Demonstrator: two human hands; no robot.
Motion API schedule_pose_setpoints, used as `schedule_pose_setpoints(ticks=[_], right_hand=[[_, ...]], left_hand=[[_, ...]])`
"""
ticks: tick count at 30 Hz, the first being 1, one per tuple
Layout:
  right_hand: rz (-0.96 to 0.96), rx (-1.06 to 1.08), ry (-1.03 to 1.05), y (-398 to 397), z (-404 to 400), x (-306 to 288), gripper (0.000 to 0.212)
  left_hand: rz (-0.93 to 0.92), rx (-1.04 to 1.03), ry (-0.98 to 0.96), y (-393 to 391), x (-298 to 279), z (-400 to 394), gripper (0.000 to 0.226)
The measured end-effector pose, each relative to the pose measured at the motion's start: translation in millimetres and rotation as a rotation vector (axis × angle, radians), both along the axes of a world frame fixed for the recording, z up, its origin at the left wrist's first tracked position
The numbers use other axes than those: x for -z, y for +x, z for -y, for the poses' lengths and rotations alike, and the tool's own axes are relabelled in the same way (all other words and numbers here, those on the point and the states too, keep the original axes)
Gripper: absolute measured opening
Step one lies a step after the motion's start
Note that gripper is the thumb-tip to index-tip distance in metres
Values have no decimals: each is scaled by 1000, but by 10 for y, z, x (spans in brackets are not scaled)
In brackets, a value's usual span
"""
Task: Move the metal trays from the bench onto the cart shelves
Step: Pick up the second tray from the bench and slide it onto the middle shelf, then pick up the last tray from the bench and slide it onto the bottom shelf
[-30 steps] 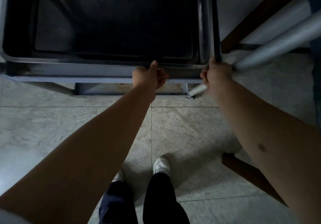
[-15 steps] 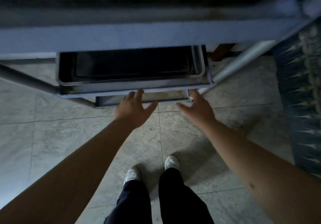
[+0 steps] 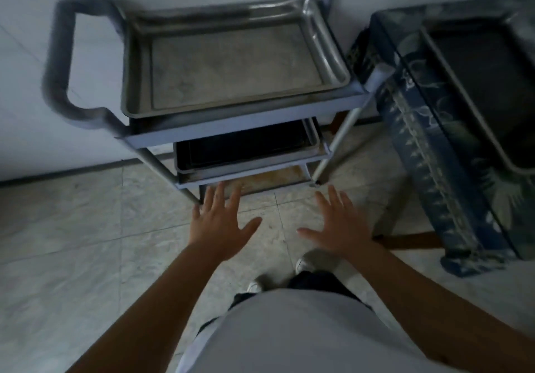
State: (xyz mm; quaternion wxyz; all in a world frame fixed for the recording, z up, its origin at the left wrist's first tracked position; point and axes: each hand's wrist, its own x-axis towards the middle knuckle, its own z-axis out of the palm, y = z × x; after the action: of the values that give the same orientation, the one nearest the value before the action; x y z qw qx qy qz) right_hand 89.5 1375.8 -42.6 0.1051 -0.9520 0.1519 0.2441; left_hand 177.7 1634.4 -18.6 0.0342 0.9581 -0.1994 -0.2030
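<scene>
Two trays sit on the cart (image 3: 240, 129), hands empty.
Left hand (image 3: 223, 225) and right hand (image 3: 341, 225) spread open; next tray (image 3: 474, 83) waits on right counter (image 3: 428, 129).

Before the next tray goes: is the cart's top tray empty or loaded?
Empty: the top tray shows only bare, scuffed metal, nothing lying in it.

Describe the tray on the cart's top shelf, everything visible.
The top tray is a shallow rectangular pan of dull silver metal with rounded corners and a raised, rolled rim that catches the light. Its flat floor looks scuffed and stained grey, and it holds nothing. It lies level on the top shelf of the cart, filling most of it, with the cart's handle to its left. Neither hand touches it.
</scene>
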Motion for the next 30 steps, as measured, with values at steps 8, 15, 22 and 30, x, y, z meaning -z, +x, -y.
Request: schedule_pose_setpoints(ticks=[8, 15, 22, 30], right_hand=[[78, 327, -76, -959, 423, -349, 115], [138, 789, -104, -2441, 978, -643, 123], [127, 1179, -84, -4055, 1418, -679, 122], [139, 1327, -141, -5191, 2082, -682, 110]], left_hand=[[31, 330, -43, -120, -338, 699, 99], [31, 807, -147, -919, -734, 2231, 99], [40, 1192, -156, -2139, -942, 3658, 90], [57, 1427, -157, -3665, -811, 4967, 93]])
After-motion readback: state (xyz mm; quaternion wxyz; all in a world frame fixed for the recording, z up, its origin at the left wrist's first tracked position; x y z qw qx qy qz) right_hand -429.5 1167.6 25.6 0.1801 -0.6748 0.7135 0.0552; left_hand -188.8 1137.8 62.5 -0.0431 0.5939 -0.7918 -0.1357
